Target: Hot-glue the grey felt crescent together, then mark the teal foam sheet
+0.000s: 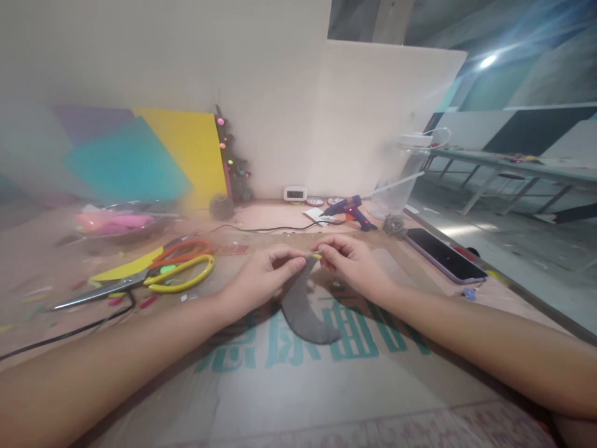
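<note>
Nearest, at six o'clock, lies a printed sheet [252, 404] with green and red lettering. Above it a grey crescent [303, 308] hangs from the hands, its narrow end towards twelve and its broad curve running down to five. The left hand [268, 277] has thumb and fingers clamped on the narrow end. The right hand [352, 264] curls its thumb and fingers in just beside a small yellow bit [317, 256] at that end; whether they pinch it, I cannot tell. From the hands, scissors [148, 278] lie at nine o'clock and a phone [445, 255] at three. Farther out, a glue gun [346, 206] sits at one, a small digital clock [295, 194] at twelve, and a teal sheet [125, 162] stands at ten.
</note>
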`<control>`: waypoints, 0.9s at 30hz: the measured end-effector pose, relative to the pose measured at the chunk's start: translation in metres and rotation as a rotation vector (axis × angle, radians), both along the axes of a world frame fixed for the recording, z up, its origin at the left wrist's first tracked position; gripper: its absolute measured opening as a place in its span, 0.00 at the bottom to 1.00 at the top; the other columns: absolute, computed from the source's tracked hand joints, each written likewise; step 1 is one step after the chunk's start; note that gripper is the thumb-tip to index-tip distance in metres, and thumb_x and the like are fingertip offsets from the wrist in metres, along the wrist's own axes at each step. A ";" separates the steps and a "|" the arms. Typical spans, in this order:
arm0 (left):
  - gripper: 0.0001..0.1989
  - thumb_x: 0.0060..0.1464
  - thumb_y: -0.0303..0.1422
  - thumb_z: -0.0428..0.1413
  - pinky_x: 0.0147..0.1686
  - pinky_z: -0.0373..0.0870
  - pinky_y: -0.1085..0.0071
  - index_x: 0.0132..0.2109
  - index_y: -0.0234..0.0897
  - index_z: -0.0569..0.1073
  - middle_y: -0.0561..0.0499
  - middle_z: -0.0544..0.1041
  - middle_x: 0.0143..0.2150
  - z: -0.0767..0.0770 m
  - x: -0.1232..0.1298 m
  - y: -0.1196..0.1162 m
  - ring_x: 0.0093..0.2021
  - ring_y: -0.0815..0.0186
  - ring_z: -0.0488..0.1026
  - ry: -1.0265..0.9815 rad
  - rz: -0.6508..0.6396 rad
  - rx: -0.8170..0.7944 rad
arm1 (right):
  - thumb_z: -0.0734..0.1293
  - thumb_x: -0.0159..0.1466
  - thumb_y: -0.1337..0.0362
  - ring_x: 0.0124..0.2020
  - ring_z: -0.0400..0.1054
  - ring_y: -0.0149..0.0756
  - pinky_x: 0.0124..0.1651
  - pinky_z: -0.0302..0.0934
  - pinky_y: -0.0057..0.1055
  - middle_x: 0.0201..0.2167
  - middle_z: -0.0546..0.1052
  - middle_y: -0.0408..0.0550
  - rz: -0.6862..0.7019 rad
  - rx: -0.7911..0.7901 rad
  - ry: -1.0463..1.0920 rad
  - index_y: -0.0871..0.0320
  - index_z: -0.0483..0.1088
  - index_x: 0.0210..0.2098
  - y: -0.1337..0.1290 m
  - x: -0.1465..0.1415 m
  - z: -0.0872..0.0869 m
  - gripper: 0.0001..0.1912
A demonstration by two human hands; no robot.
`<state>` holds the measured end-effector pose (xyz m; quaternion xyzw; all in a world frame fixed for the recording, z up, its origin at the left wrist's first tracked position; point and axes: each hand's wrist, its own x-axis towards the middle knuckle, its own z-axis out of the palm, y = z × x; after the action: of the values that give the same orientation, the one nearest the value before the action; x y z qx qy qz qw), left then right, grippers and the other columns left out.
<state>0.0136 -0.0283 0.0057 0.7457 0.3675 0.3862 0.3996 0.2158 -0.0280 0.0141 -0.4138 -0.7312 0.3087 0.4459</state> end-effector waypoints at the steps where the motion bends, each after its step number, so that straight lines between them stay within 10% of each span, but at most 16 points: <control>1: 0.13 0.59 0.41 0.54 0.37 0.68 0.72 0.39 0.37 0.78 0.49 0.79 0.39 0.000 0.000 0.000 0.39 0.63 0.75 0.026 -0.034 0.012 | 0.62 0.65 0.62 0.23 0.61 0.27 0.27 0.56 0.25 0.22 0.69 0.39 0.001 0.010 -0.028 0.59 0.74 0.34 0.000 0.000 0.000 0.10; 8: 0.10 0.60 0.38 0.54 0.39 0.67 0.73 0.40 0.40 0.79 0.52 0.80 0.39 -0.003 0.001 -0.003 0.39 0.65 0.75 0.051 -0.198 0.038 | 0.61 0.65 0.63 0.39 0.74 0.37 0.42 0.66 0.33 0.36 0.81 0.47 0.090 0.081 -0.173 0.56 0.78 0.41 0.000 -0.002 -0.004 0.14; 18: 0.10 0.57 0.38 0.58 0.39 0.68 0.71 0.42 0.37 0.75 0.50 0.78 0.39 -0.006 0.001 0.003 0.39 0.65 0.73 -0.108 0.042 -0.003 | 0.60 0.56 0.76 0.55 0.66 0.40 0.58 0.60 0.41 0.55 0.73 0.52 0.003 0.290 -0.203 0.57 0.65 0.57 0.005 -0.001 -0.016 0.29; 24: 0.19 0.56 0.35 0.58 0.32 0.65 0.76 0.53 0.36 0.64 0.55 0.69 0.32 -0.004 0.002 0.007 0.33 0.70 0.69 -0.235 0.155 0.002 | 0.63 0.63 0.64 0.37 0.66 0.35 0.42 0.62 0.33 0.35 0.71 0.45 -0.152 0.245 -0.028 0.57 0.66 0.38 0.002 0.001 -0.007 0.04; 27: 0.19 0.58 0.35 0.56 0.28 0.62 0.77 0.54 0.36 0.63 0.57 0.66 0.30 -0.002 0.003 0.004 0.29 0.71 0.66 -0.238 0.144 0.015 | 0.62 0.65 0.59 0.30 0.63 0.32 0.34 0.59 0.31 0.26 0.69 0.42 -0.076 0.080 -0.102 0.57 0.67 0.30 -0.001 -0.003 -0.006 0.10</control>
<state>0.0170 -0.0247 0.0034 0.6695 0.3671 0.5022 0.4060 0.2133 -0.0287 0.0082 -0.4382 -0.7484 0.2405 0.4359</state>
